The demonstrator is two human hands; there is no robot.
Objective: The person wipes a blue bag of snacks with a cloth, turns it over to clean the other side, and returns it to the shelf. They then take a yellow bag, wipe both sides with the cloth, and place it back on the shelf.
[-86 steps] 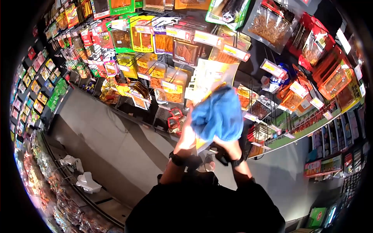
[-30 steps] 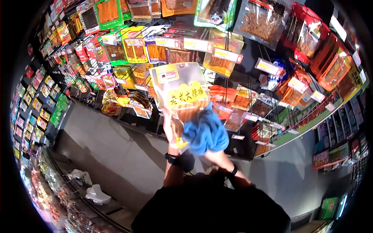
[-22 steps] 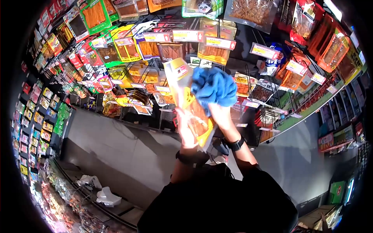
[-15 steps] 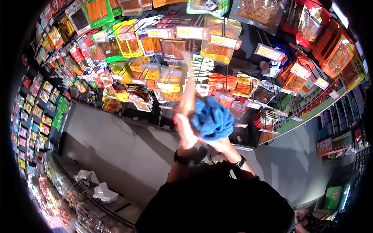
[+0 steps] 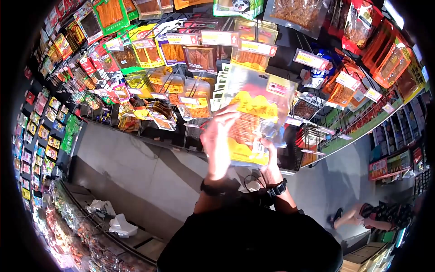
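A clear snack package (image 5: 253,115) with yellow panels and reddish-brown food faces upward in front of me. My left hand (image 5: 217,143), brightly lit, is closed on its left side, fingers lying over the front. My right hand (image 5: 271,161) grips the lower right corner, thumb on the front and the other fingers hidden behind. A bit of blue (image 5: 282,138) shows past the package's right edge; whether it is the blue cloth I cannot tell. Behind the package, hanging snack packs (image 5: 200,59) and price tags (image 5: 219,38) fill the rack.
Low black shelf edges (image 5: 167,144) run in front of me, with grey floor (image 5: 122,158) below. White plastic bags (image 5: 122,225) lie at the lower left beside bins of wrapped goods (image 5: 86,235). A person (image 5: 380,217) is at the lower right. More shelves stand on both sides.
The package has turned from edge-on to face-on and now spans both hands. The blue cloth, plainly visible before, is mostly or wholly hidden. A person's legs and arm have appeared at the lower right.
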